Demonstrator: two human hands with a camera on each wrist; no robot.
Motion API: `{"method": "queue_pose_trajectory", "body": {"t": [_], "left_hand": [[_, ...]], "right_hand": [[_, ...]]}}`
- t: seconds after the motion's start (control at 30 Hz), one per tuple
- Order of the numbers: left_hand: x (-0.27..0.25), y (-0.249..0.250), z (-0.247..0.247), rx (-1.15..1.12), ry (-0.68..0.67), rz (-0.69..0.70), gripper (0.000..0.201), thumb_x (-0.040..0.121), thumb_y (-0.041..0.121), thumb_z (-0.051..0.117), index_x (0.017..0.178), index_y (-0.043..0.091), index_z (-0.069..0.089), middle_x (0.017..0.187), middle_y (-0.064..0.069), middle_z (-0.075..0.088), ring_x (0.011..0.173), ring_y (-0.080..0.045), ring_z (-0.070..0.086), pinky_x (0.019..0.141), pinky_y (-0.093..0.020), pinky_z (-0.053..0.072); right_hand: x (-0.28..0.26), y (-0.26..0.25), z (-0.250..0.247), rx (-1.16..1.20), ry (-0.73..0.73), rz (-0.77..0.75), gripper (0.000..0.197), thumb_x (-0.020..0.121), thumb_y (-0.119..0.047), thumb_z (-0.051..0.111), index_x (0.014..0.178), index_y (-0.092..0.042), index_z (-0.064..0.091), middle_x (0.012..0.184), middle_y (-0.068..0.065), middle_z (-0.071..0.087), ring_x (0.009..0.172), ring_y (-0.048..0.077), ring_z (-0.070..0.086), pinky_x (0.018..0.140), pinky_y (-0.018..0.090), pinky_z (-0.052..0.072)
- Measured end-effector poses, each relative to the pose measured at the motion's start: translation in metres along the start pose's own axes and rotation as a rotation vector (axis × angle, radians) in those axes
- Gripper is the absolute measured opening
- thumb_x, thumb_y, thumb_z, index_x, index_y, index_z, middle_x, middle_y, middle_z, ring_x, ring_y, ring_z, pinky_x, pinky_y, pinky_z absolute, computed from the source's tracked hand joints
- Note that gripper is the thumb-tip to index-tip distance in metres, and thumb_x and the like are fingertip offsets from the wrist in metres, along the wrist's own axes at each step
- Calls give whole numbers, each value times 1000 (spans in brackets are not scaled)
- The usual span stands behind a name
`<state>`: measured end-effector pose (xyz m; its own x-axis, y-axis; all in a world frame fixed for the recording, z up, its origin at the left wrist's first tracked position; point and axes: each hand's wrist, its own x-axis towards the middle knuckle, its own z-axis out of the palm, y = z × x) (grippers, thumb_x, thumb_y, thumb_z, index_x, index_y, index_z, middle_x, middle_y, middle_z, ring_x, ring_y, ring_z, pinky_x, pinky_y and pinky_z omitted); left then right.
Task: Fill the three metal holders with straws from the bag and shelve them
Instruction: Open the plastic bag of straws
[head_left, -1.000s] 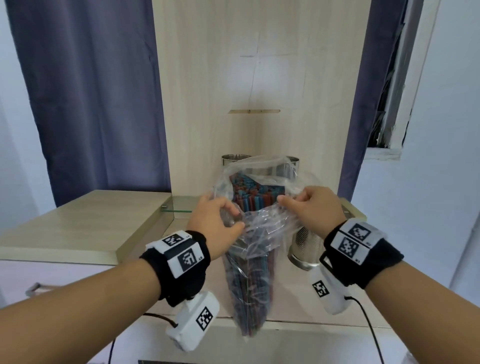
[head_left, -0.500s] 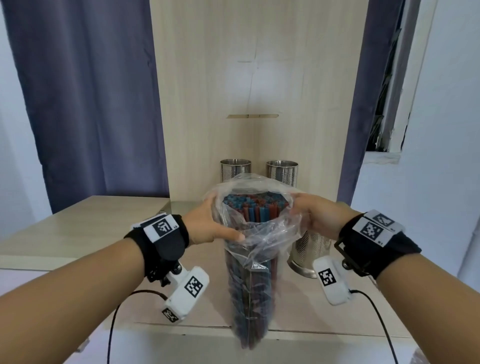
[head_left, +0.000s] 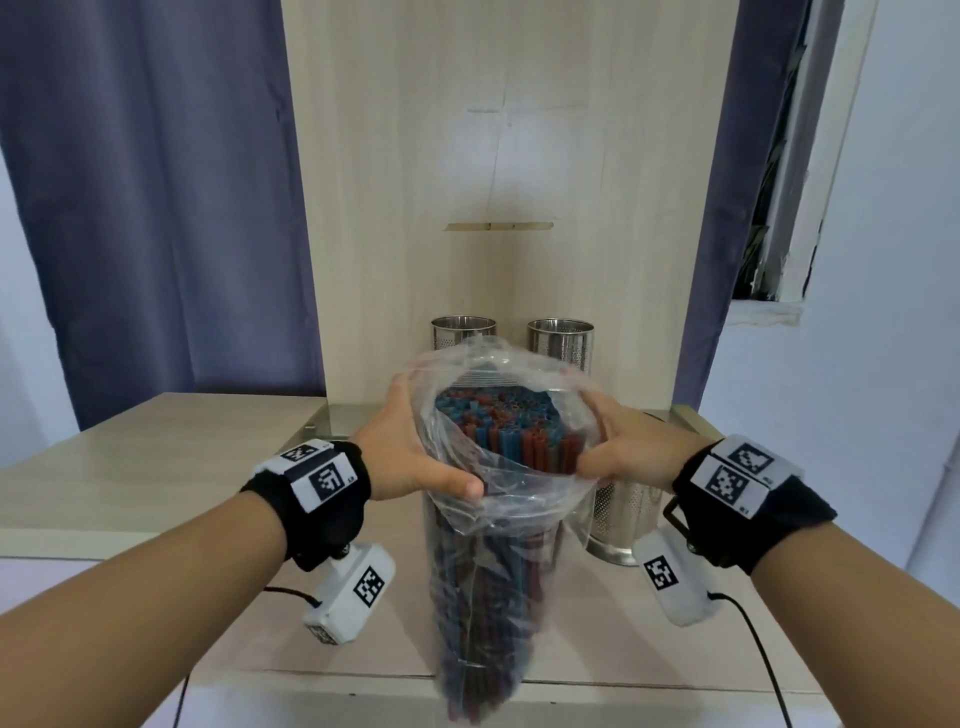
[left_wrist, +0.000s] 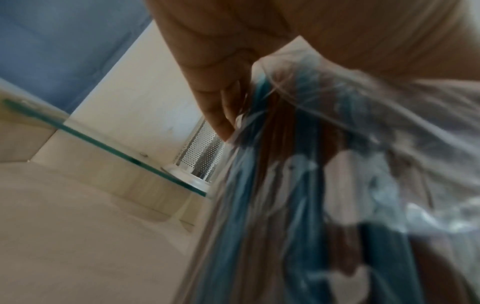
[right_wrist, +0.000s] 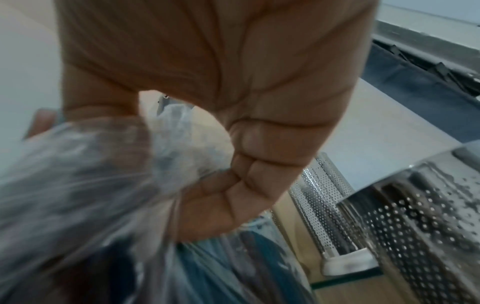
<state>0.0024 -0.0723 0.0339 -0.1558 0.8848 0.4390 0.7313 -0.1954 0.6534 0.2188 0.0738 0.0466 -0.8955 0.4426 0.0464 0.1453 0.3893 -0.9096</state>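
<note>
A clear plastic bag (head_left: 524, 499) stands upright on the wooden counter, packed with red and blue straws (head_left: 498, 426) whose ends show at its open mouth. My left hand (head_left: 415, 457) wraps the bag's left side, thumb across the front. My right hand (head_left: 628, 457) grips the right side, fingers curled into the folded-down plastic (right_wrist: 145, 164). Two perforated metal holders (head_left: 463, 335) (head_left: 561, 340) stand on the glass shelf behind the bag. A third holder (head_left: 621, 519) stands on the counter at the bag's right, behind my right hand.
A tall wooden panel (head_left: 509, 182) rises behind the holders. The glass shelf edge (left_wrist: 103, 146) runs just above the counter. A raised wooden surface (head_left: 156, 447) lies to the left. Purple curtains (head_left: 156, 197) hang on both sides. The counter's front edge (head_left: 623, 691) is close to me.
Both hands slid from pinching the bag's top edges down and around its sides. The plastic rim is now rolled down, and the mouth stands wide with the straw ends exposed.
</note>
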Motion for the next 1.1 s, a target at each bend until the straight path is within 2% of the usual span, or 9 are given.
{"method": "queue_pose_trajectory", "body": {"t": [0.13,0.23,0.4,0.5,0.6,0.7,0.77,0.9,1.1], "left_hand": [[12,-14,1,-347,-192,39,110,43,48,92,136,29,35,128,14,59,120,-5,56,94,-16,46],[15,-22,2,-400,-349,-68,100,49,47,91,130,10,46,118,3,69,111,-15,64,89,-22,50],[9,-31,2,167,15,-61,104,37,92,62,119,28,51,125,6,46,119,-13,41,105,-36,37],[-1,-34,2,254,311,36,130,31,81,74,138,23,27,134,7,26,121,-11,34,105,-38,39],[-1,-28,-2,168,222,86,135,37,67,85,146,32,12,143,11,25,128,-9,35,108,-39,38],[10,-22,-10,338,35,183,120,43,78,75,143,41,21,147,14,23,133,-10,31,111,-45,36],[16,-21,-17,420,-51,207,107,43,84,69,136,46,32,152,14,16,137,-13,27,112,-47,34],[23,-16,-25,455,-164,161,99,39,84,70,126,54,35,154,16,9,141,-17,24,113,-50,32],[24,-17,-31,488,-215,165,105,41,85,69,133,52,32,156,15,9,142,-14,22,114,-47,31]], "right_hand": [[11,12,-8,52,-147,131,99,63,-8,71,144,-42,26,129,21,60,121,55,50,101,69,38],[12,9,-10,-71,-88,85,91,61,-18,70,143,-35,34,127,7,65,121,33,58,105,56,43],[2,12,2,-358,416,-113,44,77,-30,62,121,-34,61,156,-1,29,147,16,22,117,39,22],[6,34,11,-174,666,-329,29,96,-18,56,124,-24,66,148,-2,46,135,3,40,109,24,35],[9,34,16,-102,743,-414,30,101,-21,50,127,-21,63,120,-7,67,103,-9,61,87,20,55],[15,23,10,-227,646,-362,40,103,-22,43,142,-30,47,121,-9,64,91,-3,64,70,4,49],[21,21,3,-269,534,-323,45,102,-20,46,142,-40,43,121,-7,65,88,-1,67,67,10,53],[33,20,-7,-143,471,-167,43,94,-8,59,115,-46,60,103,3,74,85,31,73,72,56,59],[35,24,-2,-330,619,-230,32,91,-8,60,93,-39,59,138,-3,54,105,29,67,84,50,57]]}}
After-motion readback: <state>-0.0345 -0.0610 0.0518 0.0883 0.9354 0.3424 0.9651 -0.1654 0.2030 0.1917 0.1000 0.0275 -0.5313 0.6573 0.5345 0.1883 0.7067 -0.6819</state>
